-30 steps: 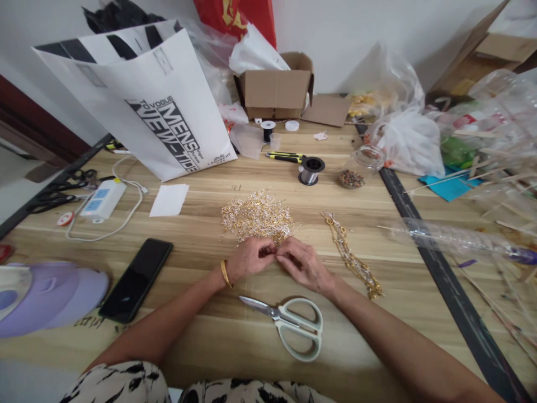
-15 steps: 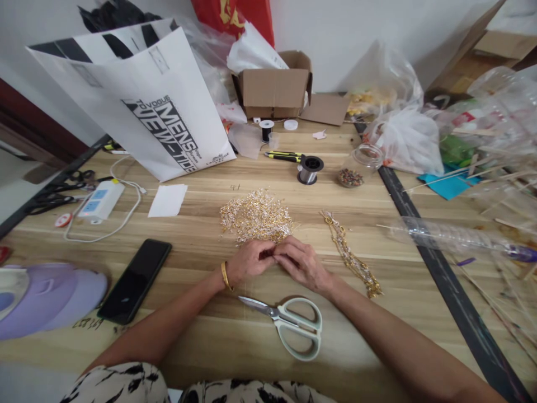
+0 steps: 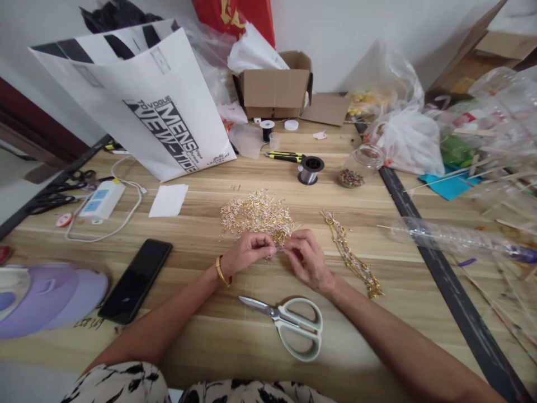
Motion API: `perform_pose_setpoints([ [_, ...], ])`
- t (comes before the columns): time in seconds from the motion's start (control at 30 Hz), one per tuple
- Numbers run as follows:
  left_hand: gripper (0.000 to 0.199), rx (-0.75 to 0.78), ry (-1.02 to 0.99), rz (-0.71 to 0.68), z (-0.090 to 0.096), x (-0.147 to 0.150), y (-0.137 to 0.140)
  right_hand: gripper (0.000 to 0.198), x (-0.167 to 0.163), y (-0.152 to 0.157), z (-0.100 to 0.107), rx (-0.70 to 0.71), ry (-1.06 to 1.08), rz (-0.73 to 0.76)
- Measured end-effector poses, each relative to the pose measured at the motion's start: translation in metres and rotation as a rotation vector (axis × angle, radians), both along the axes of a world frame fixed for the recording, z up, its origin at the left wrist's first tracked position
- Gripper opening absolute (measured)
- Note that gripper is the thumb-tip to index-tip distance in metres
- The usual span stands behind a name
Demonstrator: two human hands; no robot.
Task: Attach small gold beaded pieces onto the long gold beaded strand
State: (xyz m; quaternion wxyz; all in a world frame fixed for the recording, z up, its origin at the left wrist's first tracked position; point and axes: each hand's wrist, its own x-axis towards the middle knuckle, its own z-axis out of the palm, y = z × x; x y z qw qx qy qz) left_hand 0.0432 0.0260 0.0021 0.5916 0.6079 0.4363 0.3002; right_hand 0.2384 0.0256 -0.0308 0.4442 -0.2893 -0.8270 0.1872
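A loose heap of small gold and silver-white jewelry pieces (image 3: pixel 255 212) lies on the wooden table. At its near edge my left hand (image 3: pixel 249 251), with a gold bangle (image 3: pixel 222 271) on the wrist, pinches something tiny; a small pale piece hangs by the fingertips. My right hand (image 3: pixel 307 258) is also closed in a pinch, a short gap away from the left. What it holds is too small to make out. White-handled scissors (image 3: pixel 289 324) lie below my hands, blades pointing left. Right of my hands rests a bundle of gold and silver chains (image 3: pixel 352 257).
Left are a black phone (image 3: pixel 136 281), a white power strip (image 3: pixel 103 200), a paper slip (image 3: pixel 168 200) and a large white bag (image 3: pixel 142 106). Behind the heap are a wire spool (image 3: pixel 310 169), a yellow-black cutter (image 3: pixel 283 156) and a jar (image 3: pixel 356 168). Plastic bags and sticks crowd the right.
My hands have moved apart from touching, and the fingertips have lifted a little. A small pale piece now shows by the left fingertips. The heap, scissors and chains stay put.
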Motion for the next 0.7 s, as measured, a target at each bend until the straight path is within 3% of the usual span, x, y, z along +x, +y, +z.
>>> perform_pose_setpoints([
  [0.2, 0.024, -0.019, 0.012, 0.002, 0.0001, 0.0004, 0.0004, 0.021, -0.0020, 0.0022, 0.0024, -0.051, -0.121, 0.091],
  [0.4, 0.024, -0.005, 0.020, 0.008, -0.0007, -0.0006, -0.0001, 0.017, -0.0013, 0.0014, 0.0036, -0.077, 0.064, 0.029],
  [0.53, 0.024, -0.053, -0.006, 0.046, 0.0032, -0.0019, 0.0000, 0.032, -0.0013, -0.0018, 0.0032, -0.115, 0.112, -0.041],
  [0.7, 0.026, -0.118, -0.052, 0.096, 0.0049, -0.0043, 0.0015, 0.033, 0.0001, -0.0058, 0.0043, 0.072, 0.041, -0.002],
])
